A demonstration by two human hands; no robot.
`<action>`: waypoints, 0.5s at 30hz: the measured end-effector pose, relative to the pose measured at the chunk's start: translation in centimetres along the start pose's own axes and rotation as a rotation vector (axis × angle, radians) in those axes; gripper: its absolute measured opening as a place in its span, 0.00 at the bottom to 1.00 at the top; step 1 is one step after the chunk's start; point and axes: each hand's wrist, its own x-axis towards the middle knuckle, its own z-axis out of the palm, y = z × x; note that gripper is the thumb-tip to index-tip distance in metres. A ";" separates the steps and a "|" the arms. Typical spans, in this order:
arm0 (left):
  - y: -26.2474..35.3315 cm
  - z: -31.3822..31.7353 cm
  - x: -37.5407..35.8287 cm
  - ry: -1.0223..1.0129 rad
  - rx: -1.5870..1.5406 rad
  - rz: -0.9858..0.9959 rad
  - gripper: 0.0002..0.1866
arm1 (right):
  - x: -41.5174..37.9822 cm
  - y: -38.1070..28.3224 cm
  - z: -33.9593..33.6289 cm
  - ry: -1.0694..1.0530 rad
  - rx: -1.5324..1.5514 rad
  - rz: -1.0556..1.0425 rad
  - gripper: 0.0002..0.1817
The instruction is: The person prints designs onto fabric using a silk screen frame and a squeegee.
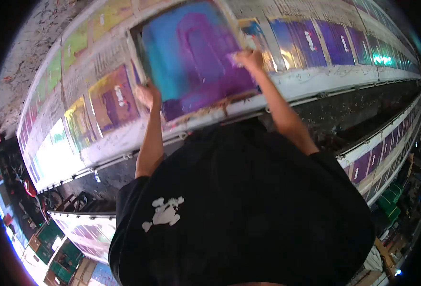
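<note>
A framed screen (pixel 160 52) with blue, teal and purple ink across its mesh lies over the long printing table (pixel 286 88). My left hand (pixel 148 95) is closed on the left side of its frame, near the lower left corner. At the right side of the screen is my right hand (pixel 250 60), its fingers closed round something small and purple whose shape I cannot make out. Printed panels in purple and gold (pixel 112 97) lie beside the frame, several with a small white figure.
A second long table (pixel 377 162) with purple panels runs beyond a dark gap at the right, and another panel-covered table (pixel 88 233) is at the lower left. Green crates (pixel 389 200) stand at the right. Clips line the table edge.
</note>
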 end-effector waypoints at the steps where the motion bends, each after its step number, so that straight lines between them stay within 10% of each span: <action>1: 3.2 1.1 -1.9 -0.001 0.026 -0.007 0.29 | 2.6 1.2 -2.8 -0.083 -0.017 0.016 0.17; 6: 16.2 5.3 -9.6 0.090 -0.138 -0.007 0.21 | 9.7 7.9 -14.7 -0.240 0.329 0.062 0.13; 15: 16.7 6.0 -12.7 0.029 -0.049 0.072 0.22 | 4.1 14.6 -16.6 -0.138 0.304 0.043 0.17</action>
